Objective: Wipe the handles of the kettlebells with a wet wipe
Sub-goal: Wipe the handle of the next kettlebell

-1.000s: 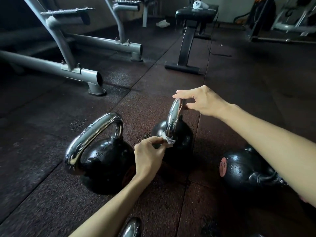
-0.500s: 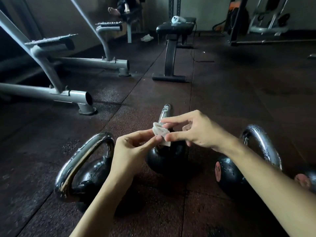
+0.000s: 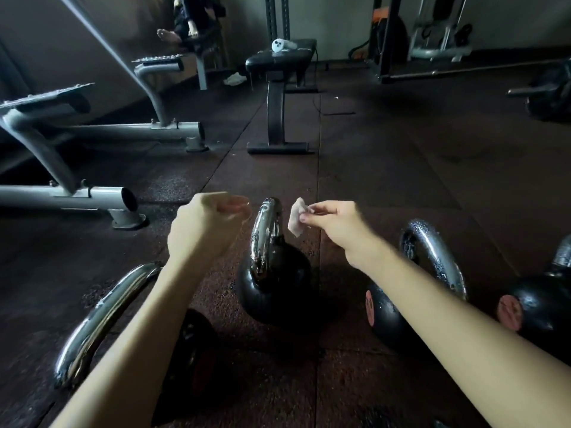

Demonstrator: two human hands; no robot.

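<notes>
wipe (image 3: pixel 296 222) swapped into right hand (image 3: pixel 335 225), pinched; left hand (image 3: pixel 205 225) loose, empty. middle handle (image 3: pixel 264 239) likely done, right kettlebell (image 3: pixel 390 322) next.

My left hand (image 3: pixel 207 230): bare, fingers smeared by motion blur, detail lost. My right hand (image 3: pixel 333 223): bare, sharper, short nail shows dark on one fingertip (image 3: pixel 304 216), knuckle ridges faint. My left forearm (image 3: pixel 133 329), near left: bare skin from wrist to frame edge. My right forearm (image 3: pixel 448 307), near right: same, bare full length, fine hairs along far edge. Dim light, finer marks unreadable.
</notes>
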